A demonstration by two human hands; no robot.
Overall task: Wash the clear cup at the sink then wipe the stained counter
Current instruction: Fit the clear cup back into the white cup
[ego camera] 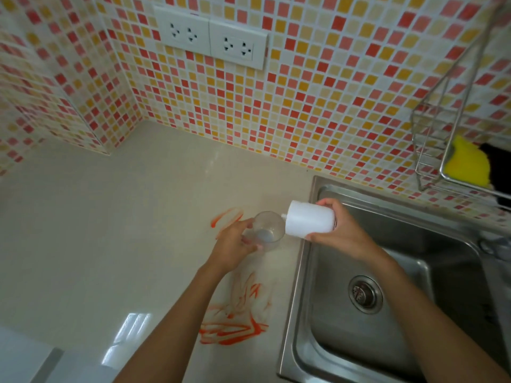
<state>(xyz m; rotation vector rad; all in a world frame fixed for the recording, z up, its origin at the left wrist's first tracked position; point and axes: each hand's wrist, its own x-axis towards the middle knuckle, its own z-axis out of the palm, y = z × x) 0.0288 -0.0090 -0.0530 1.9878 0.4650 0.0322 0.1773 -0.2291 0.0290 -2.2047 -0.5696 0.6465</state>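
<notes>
Two hands: left [235,244] holds clear cup [267,230]; right [343,228] tips white bottle [309,219].

Yellow sponge [467,161] in wire rack [431,150]; wall sockets [211,40].

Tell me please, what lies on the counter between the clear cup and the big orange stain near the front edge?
In the head view, only fainter orange smears on the counter lie between the clear cup and the big orange stain.

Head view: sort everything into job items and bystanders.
Job: clear cup in left hand; white bottle tipped toward it by right hand; sink; orange stains on counter; yellow sponge.
Bystanders: wire rack; wall sockets.
</notes>
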